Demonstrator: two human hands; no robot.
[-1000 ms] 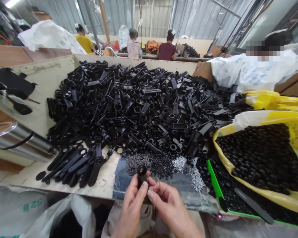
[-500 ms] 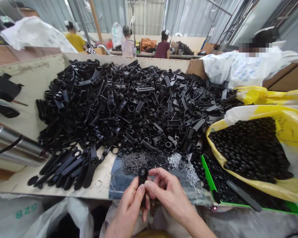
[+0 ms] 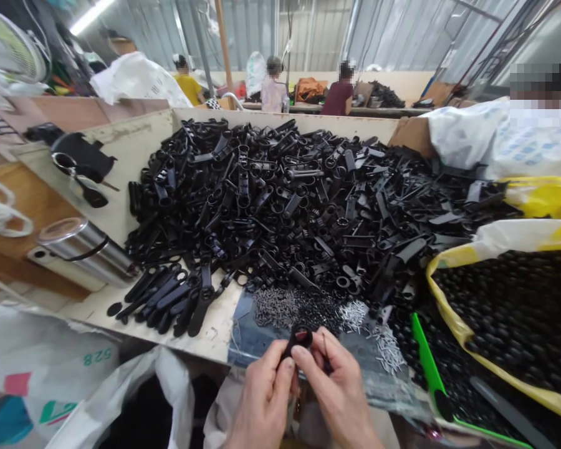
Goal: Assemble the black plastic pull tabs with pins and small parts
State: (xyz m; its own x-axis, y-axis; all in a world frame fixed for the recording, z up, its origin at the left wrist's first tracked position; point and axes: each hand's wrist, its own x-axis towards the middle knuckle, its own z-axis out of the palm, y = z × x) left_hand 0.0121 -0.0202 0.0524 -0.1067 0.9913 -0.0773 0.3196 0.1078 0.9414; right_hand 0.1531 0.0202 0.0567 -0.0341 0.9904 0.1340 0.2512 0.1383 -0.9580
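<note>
Long black pieces (image 3: 166, 299) lay at 8 o'clock. My left hand (image 3: 262, 399) gripped a black plastic part (image 3: 299, 340) at 6 o'clock; my right hand (image 3: 336, 393) curled close beside it, contact unclear. A large heap of black parts (image 3: 280, 212) stood at 12 o'clock.

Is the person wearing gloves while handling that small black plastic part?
No, the left hand and right hand are both bare, with uncovered fingers right at the small black plastic part.
</note>
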